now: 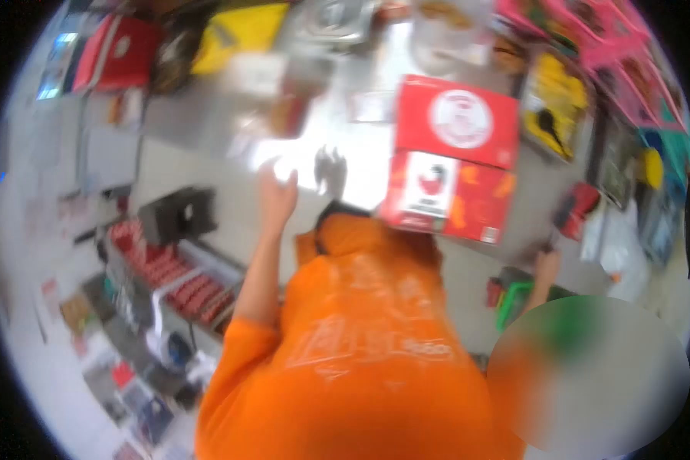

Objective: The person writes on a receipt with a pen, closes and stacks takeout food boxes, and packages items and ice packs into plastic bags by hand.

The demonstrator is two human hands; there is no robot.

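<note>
Head view: the frame is blurred by motion, and most of it is filled by a person in an orange shirt [353, 345] seen from behind and very close, a co-worker rather than the wearer. That person's raised hand [274, 192] is up at about 11 o'clock from the shirt, fingers loosely spread, gripping nothing that can be seen. Their other hand [546, 264] shows at 3 o'clock beside the shirt, near a green container [517, 303]; whether it grips anything cannot be told.

A red carton [452, 157] sits at 1 o'clock, above the person's shoulder, printed with a round white emblem on top; its contents are shut away. At 9 o'clock a wire rack [176, 280] holds rows of small red packets. Yellow packages [556, 100] and pink packages [606, 34] line the upper right, at 2 o'clock.

The wearer's own left and right hands are not visible anywhere. A smeared patch covers the lower right corner, and the shelf goods at 7 o'clock are too blurred to name.
</note>
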